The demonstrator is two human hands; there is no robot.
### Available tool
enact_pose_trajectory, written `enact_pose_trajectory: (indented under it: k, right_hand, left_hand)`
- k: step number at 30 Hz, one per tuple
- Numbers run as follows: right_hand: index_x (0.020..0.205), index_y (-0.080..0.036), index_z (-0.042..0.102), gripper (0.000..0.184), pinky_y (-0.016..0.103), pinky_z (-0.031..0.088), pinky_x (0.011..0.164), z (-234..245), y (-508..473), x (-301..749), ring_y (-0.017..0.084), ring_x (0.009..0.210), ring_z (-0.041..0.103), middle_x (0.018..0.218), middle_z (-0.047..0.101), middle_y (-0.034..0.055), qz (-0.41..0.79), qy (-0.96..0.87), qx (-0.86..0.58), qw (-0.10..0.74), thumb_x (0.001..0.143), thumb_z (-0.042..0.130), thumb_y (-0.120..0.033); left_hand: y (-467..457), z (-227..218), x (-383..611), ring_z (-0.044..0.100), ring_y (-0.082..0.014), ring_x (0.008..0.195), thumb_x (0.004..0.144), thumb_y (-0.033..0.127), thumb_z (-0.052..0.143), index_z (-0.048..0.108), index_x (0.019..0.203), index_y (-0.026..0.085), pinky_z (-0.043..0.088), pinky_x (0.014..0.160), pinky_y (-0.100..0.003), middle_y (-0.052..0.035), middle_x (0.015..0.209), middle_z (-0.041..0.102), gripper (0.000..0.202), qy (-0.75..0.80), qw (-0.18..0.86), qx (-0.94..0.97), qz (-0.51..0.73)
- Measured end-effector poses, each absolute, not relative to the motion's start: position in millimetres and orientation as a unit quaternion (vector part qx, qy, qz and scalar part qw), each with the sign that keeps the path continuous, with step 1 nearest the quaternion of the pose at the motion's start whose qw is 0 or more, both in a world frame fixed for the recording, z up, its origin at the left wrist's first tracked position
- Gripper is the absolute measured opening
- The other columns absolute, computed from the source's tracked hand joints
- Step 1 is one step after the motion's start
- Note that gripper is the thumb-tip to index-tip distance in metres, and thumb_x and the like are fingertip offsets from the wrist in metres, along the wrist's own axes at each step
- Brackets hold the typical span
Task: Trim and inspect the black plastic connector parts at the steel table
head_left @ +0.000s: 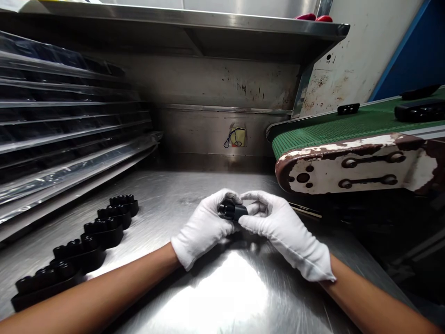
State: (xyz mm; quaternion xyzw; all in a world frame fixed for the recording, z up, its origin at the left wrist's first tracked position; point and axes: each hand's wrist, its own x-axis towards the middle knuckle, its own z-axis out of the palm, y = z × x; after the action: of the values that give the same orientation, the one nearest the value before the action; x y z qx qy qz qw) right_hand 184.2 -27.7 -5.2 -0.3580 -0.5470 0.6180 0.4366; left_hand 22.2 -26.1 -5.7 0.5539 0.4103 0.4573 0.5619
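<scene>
At far left lie stacked clear plastic trays (69, 116), and near them a row of black plastic parts (76, 246) sits on the steel worktop (167, 204). In the middle, my left hand (203, 229), in a white glove, is closed around a small black part (232, 211), and my right hand (285, 229) grasps its other end. The part is between both hands, just above the worktop. I think it is light and stiff, maybe a little slippery, so the best hold is on its sides. At right is a green conveyor belt (347, 125).
</scene>
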Motion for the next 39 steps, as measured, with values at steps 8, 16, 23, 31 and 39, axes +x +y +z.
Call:
enact_pose_trajectory:
  k: [8, 16, 23, 31, 39]
  right_hand:
    - [0.101, -0.023, 0.062, 0.032, 0.017, 0.043, 0.044, -2, -25, 188, 0.008, 0.058, 0.055, 0.074, 0.053, -0.0046, 0.583, -0.533, -0.382, 0.479, 0.072, 0.072, -0.013]
    - [0.110, -0.023, 0.059, 0.041, 0.017, 0.044, 0.043, -2, -23, 187, 0.010, 0.059, 0.059, 0.081, 0.059, -0.0027, 0.558, -0.569, -0.417, 0.437, 0.073, 0.066, -0.009]
    - [0.117, -0.031, 0.058, 0.058, 0.020, 0.049, 0.053, -2, -27, 186, 0.011, 0.062, 0.059, 0.077, 0.057, -0.0059, 0.536, -0.601, -0.400, 0.438, 0.065, 0.069, -0.006]
    - [0.100, -0.026, 0.065, 0.033, 0.027, 0.050, 0.064, -7, -23, 189, 0.014, 0.068, 0.055, 0.073, 0.058, -0.0049, 0.450, -0.679, -0.389, 0.430, 0.070, 0.070, -0.012]
    - [0.113, -0.029, 0.064, 0.047, 0.026, 0.050, 0.071, -6, -23, 190, 0.014, 0.075, 0.059, 0.074, 0.059, -0.0069, 0.419, -0.698, -0.375, 0.444, 0.070, 0.072, -0.010]
  left_hand:
    - [-24, 0, 18, 0.063, -0.0229, 0.106, 0.068, 0.008, 0.075, 0.046, 0.127, 0.024, 0.051, 0.091, -0.033, -0.0006, 0.102, 0.064, 0.068, 0.457, 0.512, 0.612, 0.393]
    - [-27, 3, 19, 0.059, -0.0184, 0.113, 0.068, 0.009, 0.079, 0.044, 0.131, 0.028, 0.047, 0.099, -0.028, -0.0006, 0.118, 0.063, 0.075, 0.452, 0.519, 0.599, 0.409]
    - [-30, 7, 22, 0.060, -0.0172, 0.114, 0.069, 0.015, 0.082, 0.043, 0.132, 0.023, 0.047, 0.098, -0.024, -0.0033, 0.118, 0.064, 0.075, 0.452, 0.531, 0.581, 0.420]
    - [-29, 3, 18, 0.059, -0.0162, 0.113, 0.071, 0.013, 0.078, 0.051, 0.123, 0.028, 0.046, 0.098, -0.024, 0.0024, 0.114, 0.065, 0.060, 0.448, 0.510, 0.604, 0.417]
    - [-30, 3, 19, 0.062, -0.0191, 0.109, 0.071, 0.011, 0.077, 0.053, 0.118, 0.027, 0.049, 0.095, -0.028, 0.0028, 0.108, 0.066, 0.055, 0.434, 0.522, 0.608, 0.411]
